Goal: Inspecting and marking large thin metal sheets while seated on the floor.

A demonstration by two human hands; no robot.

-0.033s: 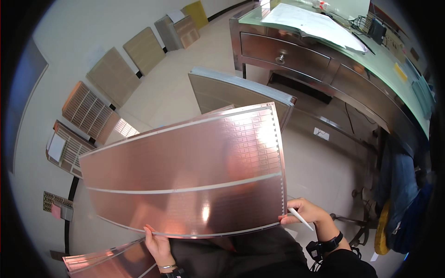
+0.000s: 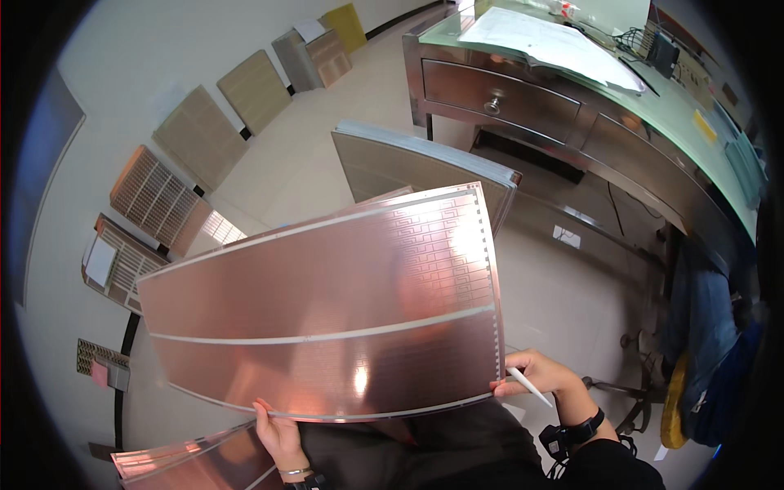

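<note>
A large, thin copper-coloured circuit panel (image 2: 294,269) is held tilted in front of me. Pale strips run along its edges and across its middle, and fine line patterns show at its right end. My left hand (image 2: 280,434) pinches the lower edge, its thumb on the shiny face. At the lower right corner, my right hand (image 2: 541,374) grips the panel's edge, with a slim white pen (image 2: 529,385) held between the fingers. Another copper-coloured panel (image 2: 196,464) lies at the lower left, below my left hand.
Several panels, among them a tan one (image 2: 200,139), lean along the wall at left. Behind the held panel stands a stack of boards (image 2: 425,163). A glass-topped desk (image 2: 498,90) with drawers bears paper sheets (image 2: 547,45). A person in blue trousers (image 2: 702,318) is at right.
</note>
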